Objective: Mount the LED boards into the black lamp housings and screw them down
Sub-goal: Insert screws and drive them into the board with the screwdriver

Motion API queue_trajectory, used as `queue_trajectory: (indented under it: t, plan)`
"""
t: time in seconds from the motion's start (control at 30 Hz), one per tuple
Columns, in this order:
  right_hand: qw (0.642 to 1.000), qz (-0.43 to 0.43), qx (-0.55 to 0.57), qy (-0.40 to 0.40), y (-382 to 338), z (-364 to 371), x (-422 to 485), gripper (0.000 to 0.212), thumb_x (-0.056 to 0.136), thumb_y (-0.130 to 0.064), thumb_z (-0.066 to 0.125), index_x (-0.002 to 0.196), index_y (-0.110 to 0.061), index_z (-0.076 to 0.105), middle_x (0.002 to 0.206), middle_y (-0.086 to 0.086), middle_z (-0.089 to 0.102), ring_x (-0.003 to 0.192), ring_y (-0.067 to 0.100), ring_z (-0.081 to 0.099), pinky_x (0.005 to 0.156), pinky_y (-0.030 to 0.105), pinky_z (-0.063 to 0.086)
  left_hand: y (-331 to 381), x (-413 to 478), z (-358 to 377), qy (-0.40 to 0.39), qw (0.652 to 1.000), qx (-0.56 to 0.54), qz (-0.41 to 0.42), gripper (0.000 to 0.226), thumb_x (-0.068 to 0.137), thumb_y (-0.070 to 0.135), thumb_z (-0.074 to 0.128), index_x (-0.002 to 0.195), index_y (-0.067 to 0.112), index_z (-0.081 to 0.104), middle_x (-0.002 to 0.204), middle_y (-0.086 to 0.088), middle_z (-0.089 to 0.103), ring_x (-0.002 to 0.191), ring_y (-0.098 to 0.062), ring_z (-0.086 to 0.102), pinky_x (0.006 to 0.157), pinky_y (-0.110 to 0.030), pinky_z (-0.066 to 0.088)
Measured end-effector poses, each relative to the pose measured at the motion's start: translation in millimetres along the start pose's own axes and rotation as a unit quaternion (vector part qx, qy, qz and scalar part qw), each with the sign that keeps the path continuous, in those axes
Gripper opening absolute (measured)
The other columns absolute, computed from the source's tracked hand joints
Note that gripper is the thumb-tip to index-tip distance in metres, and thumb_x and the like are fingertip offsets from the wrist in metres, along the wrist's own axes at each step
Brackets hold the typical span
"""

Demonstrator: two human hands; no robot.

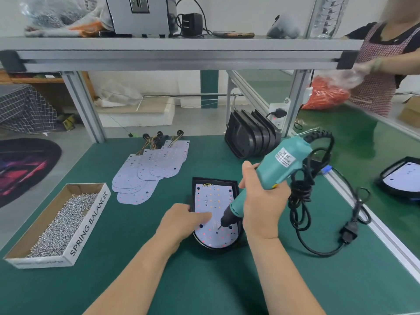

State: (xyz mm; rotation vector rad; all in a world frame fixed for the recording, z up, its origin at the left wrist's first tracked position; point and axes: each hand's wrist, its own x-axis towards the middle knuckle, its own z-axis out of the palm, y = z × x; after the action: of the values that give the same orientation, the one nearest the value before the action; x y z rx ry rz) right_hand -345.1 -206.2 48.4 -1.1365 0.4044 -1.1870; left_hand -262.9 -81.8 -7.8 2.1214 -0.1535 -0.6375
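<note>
A black lamp housing lies on the green mat in front of me with a white LED board seated inside it. My left hand rests on the board's left side, its forefinger stretched flat across the board. My right hand grips a teal electric screwdriver, tilted, with its bit tip touching the board near the lower middle. Several loose LED boards with wire tails lie fanned out farther back. A stack of empty black housings stands at the back right.
A cardboard box marked SPRING BALANCER, full of screws, sits at the left. The screwdriver's black cord coils at the right beside a plug. Another housing with a board lies on the neighbouring belt. Another person stands at the far right. A shelf runs overhead.
</note>
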Motion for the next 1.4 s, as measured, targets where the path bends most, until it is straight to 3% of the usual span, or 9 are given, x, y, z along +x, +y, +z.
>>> queue_trajectory:
  t: [0.07,0.17,0.33,0.47,0.7,0.8,0.93,1.17,1.4]
  plan:
    - [1.000,-0.012,-0.022,-0.019,3,0,-3,0.028,0.081,-0.017,0.072,0.064,-0.010,0.051,0.057,0.012,0.044,0.054,0.018,0.044,0.053,0.025,0.042,-1,2,1,-0.002,1.000,-0.006,0.001,0.050,0.052,0.048,0.071,0.086,0.013,0.077,0.088,-0.002,0.077,0.092,-0.024,0.072,0.088,-0.038,0.055]
    - [0.999,-0.020,-0.038,-0.030,5,1,-6,0.028,0.081,-0.018,0.071,0.068,-0.005,0.050,0.058,0.021,0.042,0.054,0.021,0.043,0.052,0.029,0.041,-5,5,4,0.002,1.000,-0.005,0.006,0.049,0.052,0.048,0.069,0.085,0.013,0.077,0.085,-0.001,0.077,0.085,-0.025,0.071,0.090,-0.040,0.055]
    - [0.999,-0.014,-0.037,-0.029,6,3,-9,0.029,0.080,-0.016,0.071,0.063,-0.006,0.050,0.057,0.012,0.046,0.054,0.021,0.044,0.053,0.031,0.043,-6,6,5,0.001,1.000,-0.020,0.008,0.048,0.051,0.047,0.069,0.082,0.011,0.076,0.084,-0.003,0.077,0.074,-0.022,0.064,0.075,-0.031,0.049]
    - [0.998,-0.023,-0.044,-0.043,10,4,-9,0.033,0.081,-0.018,0.071,0.067,0.003,0.049,0.057,0.006,0.048,0.054,0.020,0.045,0.055,0.035,0.043,-5,6,5,0.006,1.000,-0.005,0.006,0.049,0.053,0.048,0.069,0.086,0.012,0.076,0.084,-0.001,0.077,0.089,-0.028,0.072,0.086,-0.041,0.056]
    - [0.990,-0.051,-0.080,-0.102,11,11,-11,0.045,0.080,-0.024,0.073,0.069,0.009,0.045,0.055,0.002,0.042,0.053,0.017,0.039,0.052,0.039,0.038,-7,7,5,-0.005,1.000,-0.007,0.014,0.054,0.051,0.051,0.067,0.091,0.016,0.076,0.093,-0.001,0.077,0.093,-0.025,0.072,0.093,-0.046,0.056]
    - [0.983,-0.055,-0.099,-0.145,9,15,-12,0.046,0.080,-0.027,0.073,0.069,0.008,0.046,0.055,0.012,0.042,0.053,0.021,0.040,0.051,0.044,0.039,-6,7,6,0.002,1.000,-0.012,0.018,0.045,0.050,0.050,0.067,0.073,0.011,0.068,0.075,-0.005,0.071,0.067,-0.026,0.061,0.068,-0.034,0.046]
    - [0.977,-0.059,-0.112,-0.174,8,18,-11,0.041,0.079,-0.030,0.072,0.070,0.004,0.051,0.056,0.006,0.050,0.055,0.026,0.046,0.053,0.044,0.044,-5,6,6,-0.001,1.000,-0.019,0.016,0.031,0.048,0.047,0.065,0.046,0.022,0.047,0.050,0.010,0.044,0.055,-0.019,0.036,0.060,-0.028,0.026]
    - [0.980,-0.047,-0.101,-0.165,8,16,-9,0.042,0.081,-0.022,0.073,0.071,0.009,0.046,0.059,0.019,0.047,0.054,0.024,0.042,0.052,0.043,0.040,-9,12,6,0.000,1.000,-0.027,0.017,0.065,0.046,0.053,0.066,0.086,0.001,0.067,0.075,-0.007,0.068,0.065,-0.020,0.051,0.066,-0.032,0.035]
    - [0.977,-0.044,-0.096,-0.186,9,17,-9,0.044,0.080,-0.025,0.073,0.071,0.009,0.046,0.061,0.022,0.046,0.056,0.031,0.043,0.052,0.044,0.040,-8,9,5,0.002,1.000,-0.025,0.012,0.043,0.052,0.050,0.069,0.069,0.013,0.055,0.069,-0.004,0.058,0.063,-0.021,0.045,0.066,-0.032,0.031]
